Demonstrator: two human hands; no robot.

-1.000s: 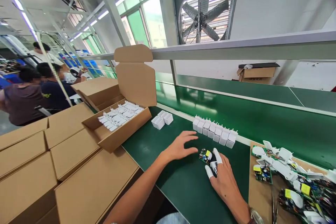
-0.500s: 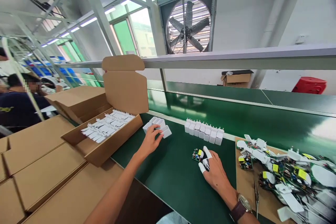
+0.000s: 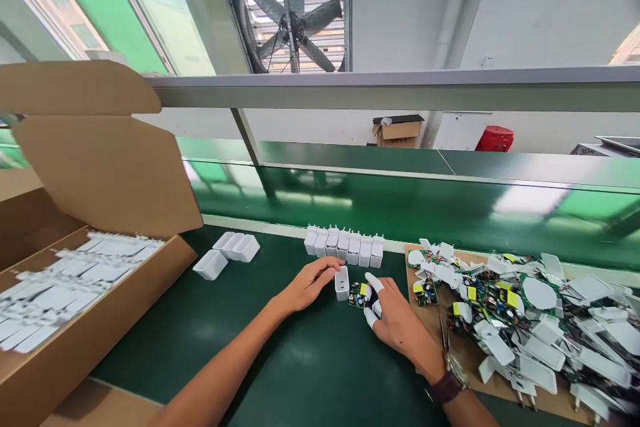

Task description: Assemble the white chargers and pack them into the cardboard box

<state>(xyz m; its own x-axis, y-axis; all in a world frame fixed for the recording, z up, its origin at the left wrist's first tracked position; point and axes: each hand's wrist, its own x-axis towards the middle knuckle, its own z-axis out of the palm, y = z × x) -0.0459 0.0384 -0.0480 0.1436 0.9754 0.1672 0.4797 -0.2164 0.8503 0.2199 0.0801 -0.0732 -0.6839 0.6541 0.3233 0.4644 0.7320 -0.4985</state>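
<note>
My left hand is closed on a small white plastic case, fingers along its far and left sides. Just right of it, my right hand, with white covers on thumb and index finger, grips a small circuit board that carries a yellow component. Case and board are very near each other; whether they touch I cannot tell. Behind both hands stands a row of several white cases. Several empty white cases lie farther left on the dark green mat.
On the left an open cardboard box holds rows of white parts. To the right, a brown board bears a heap of circuit boards and white pieces, with tweezers at its edge. A green conveyor surface runs behind.
My left hand has moved right from the group of empty cases, bringing one case beside the circuit board. My right hand still holds the board. The view has turned to the right.
</note>
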